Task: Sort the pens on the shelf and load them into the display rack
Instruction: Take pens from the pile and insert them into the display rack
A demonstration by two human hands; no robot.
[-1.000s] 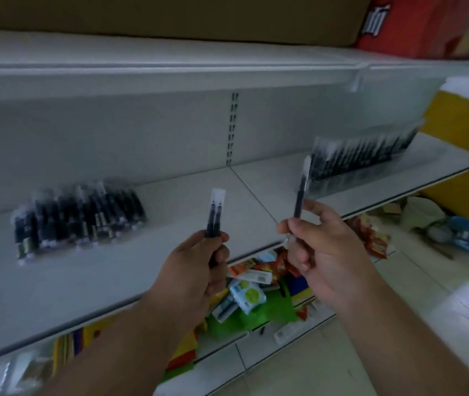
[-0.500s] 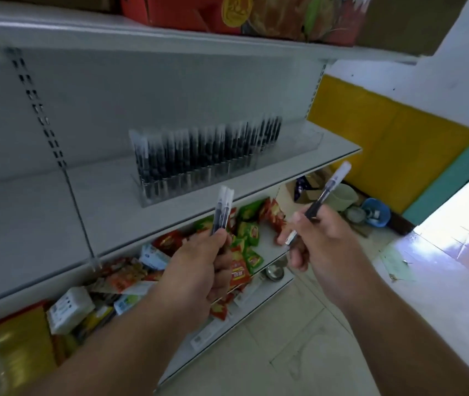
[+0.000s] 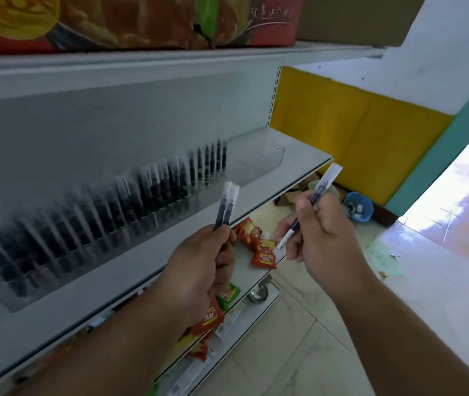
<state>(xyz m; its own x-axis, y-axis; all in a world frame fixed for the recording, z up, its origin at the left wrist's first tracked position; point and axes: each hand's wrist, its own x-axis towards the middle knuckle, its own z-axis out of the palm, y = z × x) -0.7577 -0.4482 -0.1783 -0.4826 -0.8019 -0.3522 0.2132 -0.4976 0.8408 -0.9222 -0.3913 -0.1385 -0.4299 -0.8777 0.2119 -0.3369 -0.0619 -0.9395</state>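
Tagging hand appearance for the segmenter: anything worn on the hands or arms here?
Nothing visible. Left hand and right hand are bare: no gloves, rings, watch or bands. Both forearms are bare to the frame edge; no sleeves show.

Motion blur smears the rows of pens in your display rack (image 3: 99, 218), worst toward the shelf's (image 3: 256, 192) left end, so you cannot count them. Your left hand (image 3: 199, 270) hides the lower ends of its two pens (image 3: 226, 207). The boxes (image 3: 130, 21) above are cut off by the top edge.
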